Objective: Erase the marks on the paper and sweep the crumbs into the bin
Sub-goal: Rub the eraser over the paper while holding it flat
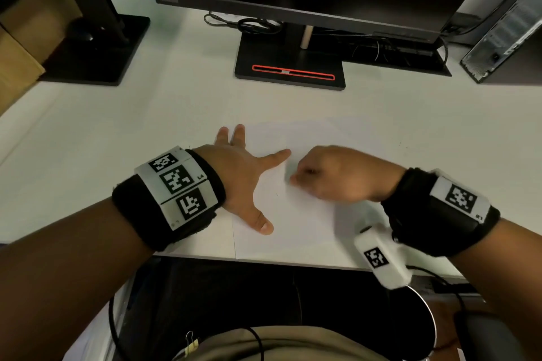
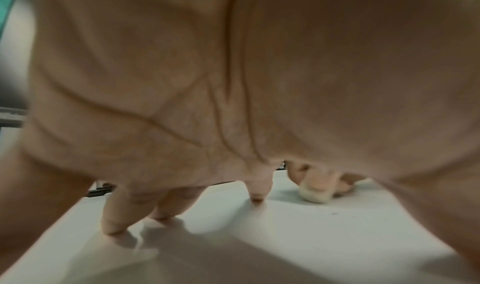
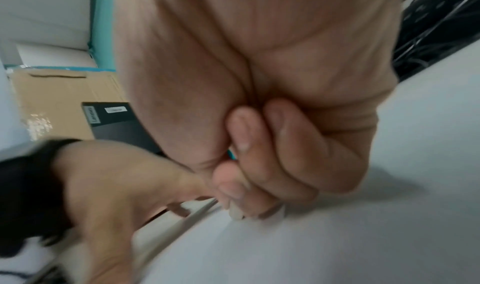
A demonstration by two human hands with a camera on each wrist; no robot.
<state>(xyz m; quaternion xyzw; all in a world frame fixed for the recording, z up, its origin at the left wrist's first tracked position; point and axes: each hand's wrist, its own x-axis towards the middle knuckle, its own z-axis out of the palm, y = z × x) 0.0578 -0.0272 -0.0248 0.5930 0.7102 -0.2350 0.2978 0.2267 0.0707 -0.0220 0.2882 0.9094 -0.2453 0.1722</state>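
A white sheet of paper point(image 1: 296, 220) lies on the white desk near its front edge. My left hand point(image 1: 255, 182) presses flat on the sheet's left part, fingers spread and straight. My right hand point(image 1: 296, 179) is curled and motion-blurred just right of the left index finger. It pinches a small whitish eraser point(image 2: 314, 196) against the paper point(image 2: 311, 237); the eraser point(image 3: 236, 212) tip shows under the fingertips in the right wrist view. A tiny dark mark point(image 1: 276, 194) sits between the two hands. A round dark bin point(image 1: 433, 328) with a metal rim stands below the desk edge at the right.
A monitor on a black stand point(image 1: 290, 67) stands behind the paper, with cables beside it. A second black stand point(image 1: 96, 47) and a cardboard box point(image 1: 17, 67) are at the left. A computer tower point(image 1: 504, 29) is at the far right.
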